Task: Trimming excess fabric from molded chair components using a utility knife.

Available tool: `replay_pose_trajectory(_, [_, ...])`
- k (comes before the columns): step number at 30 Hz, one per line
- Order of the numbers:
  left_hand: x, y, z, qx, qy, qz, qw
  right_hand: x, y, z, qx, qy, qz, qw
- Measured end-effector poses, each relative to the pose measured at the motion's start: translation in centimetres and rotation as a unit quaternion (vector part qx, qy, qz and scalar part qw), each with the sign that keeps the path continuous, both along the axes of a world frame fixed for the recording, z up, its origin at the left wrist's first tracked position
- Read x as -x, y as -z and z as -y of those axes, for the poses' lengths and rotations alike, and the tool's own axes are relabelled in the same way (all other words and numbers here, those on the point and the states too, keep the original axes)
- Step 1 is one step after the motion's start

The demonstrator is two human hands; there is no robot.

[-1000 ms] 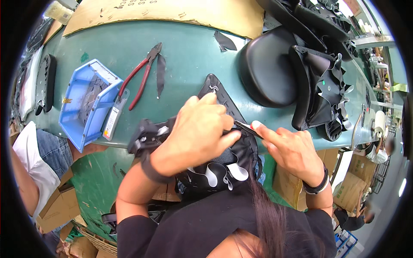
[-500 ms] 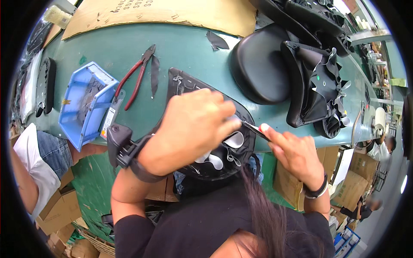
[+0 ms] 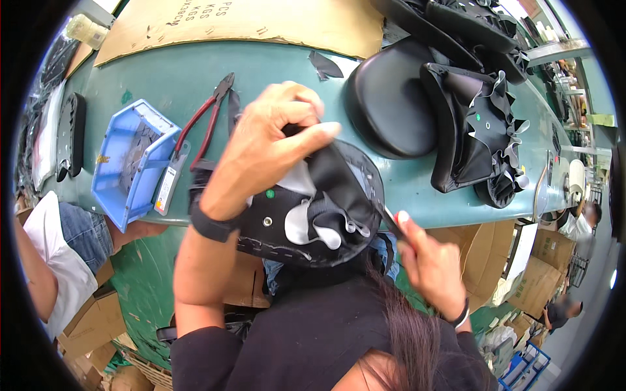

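In front of me lies an upturned black seat pad with staples along its edge, a green dot, a metal eyelet and loose pale-backed cover folds. My left hand is closed on a flap of the black cover, holding it raised above the pad. At the pad's right edge, my right hand grips a slim knife with something red by the thumb. Its tip points at the cover and seems to touch it; the exact contact is hard to make out.
Red-handled cutting pliers and a blue bin of dark scraps lie left. Finished-looking black pads and one with ruffled cover edges are piled right. Cardboard covers the far edge. Another person's leg shows left.
My left hand has moved up and left, pulling the cover flap up from the pad. My right hand has shifted slightly down with the knife. More of the pad's underside shows.
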State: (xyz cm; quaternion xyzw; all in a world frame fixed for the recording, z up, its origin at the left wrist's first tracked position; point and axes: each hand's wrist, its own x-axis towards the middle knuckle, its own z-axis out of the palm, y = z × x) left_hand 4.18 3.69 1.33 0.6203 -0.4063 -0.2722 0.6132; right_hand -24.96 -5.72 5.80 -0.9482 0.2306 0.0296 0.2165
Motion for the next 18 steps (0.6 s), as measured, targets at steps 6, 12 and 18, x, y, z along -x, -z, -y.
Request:
replay_pose_trajectory(6, [-0.2, -4.3, -5.7, -0.327, 0.099, 0.356, 0.870, -6.6, -0.9, 6.5, 0.056, -0.165, -0.009, 0.985])
replay_pose_trajectory(12, [0.3, -2.2, -2.0, -0.018, 0.265, -0.090, 0.960, -8.8, -1.1, 7.6, 0.094, -0.244, -0.035, 0.964])
replay_pose_trajectory(18, [-0.6, -3.4, -3.7, 0.336, -0.074, -0.251, 0.905, -3.8, -0.4, 5.7, 0.056, -0.141, -0.080, 0.985])
